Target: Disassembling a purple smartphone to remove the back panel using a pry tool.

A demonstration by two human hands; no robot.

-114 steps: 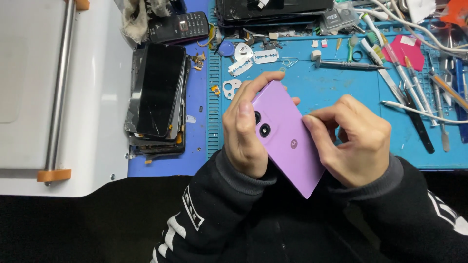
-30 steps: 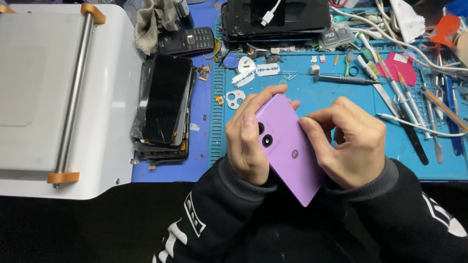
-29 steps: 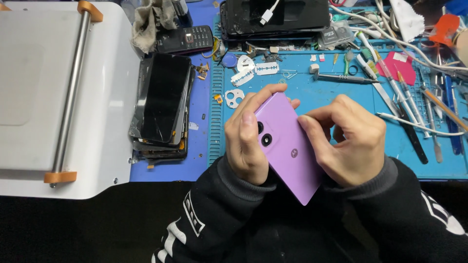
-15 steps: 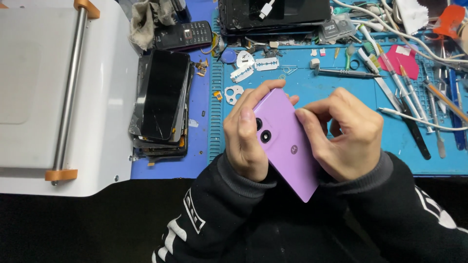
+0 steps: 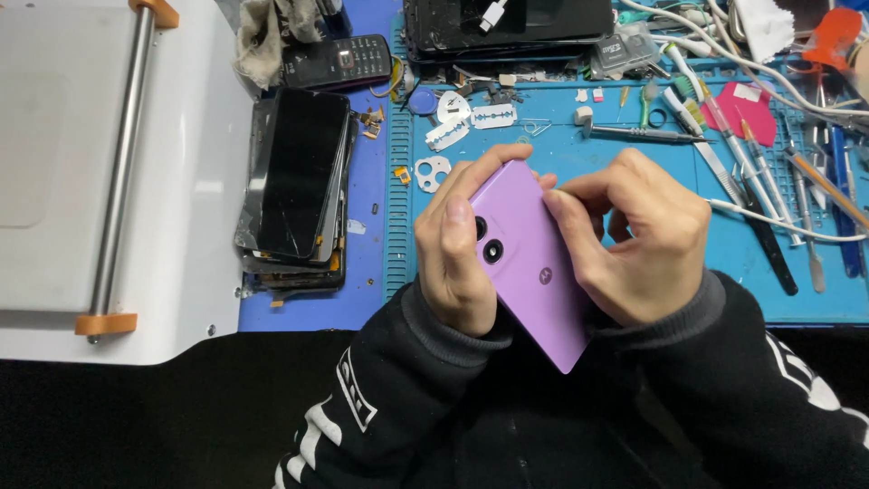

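Observation:
A lilac smartphone [image 5: 534,263] lies back side up between both hands, tilted, with two round camera lenses near its upper left corner. My left hand [image 5: 457,249] wraps its left edge, thumb beside the lenses, fingers curled over the top corner. My right hand [image 5: 638,240] grips the right edge, with thumb and fingertips pressed on the upper right side. The phone is held just above the blue work mat [image 5: 561,163]. Black sleeves cover both wrists.
A stack of cracked black phone screens [image 5: 299,186] lies left of the mat. A white machine with a metal bar [image 5: 118,167] fills the far left. A keypad phone [image 5: 337,62], razor blades [image 5: 471,125], tweezers and screwdrivers [image 5: 751,181] crowd the back and right.
The right hand's fingers have crept up along the phone's upper right edge. The phone stays in both hands, with small shifts in view.

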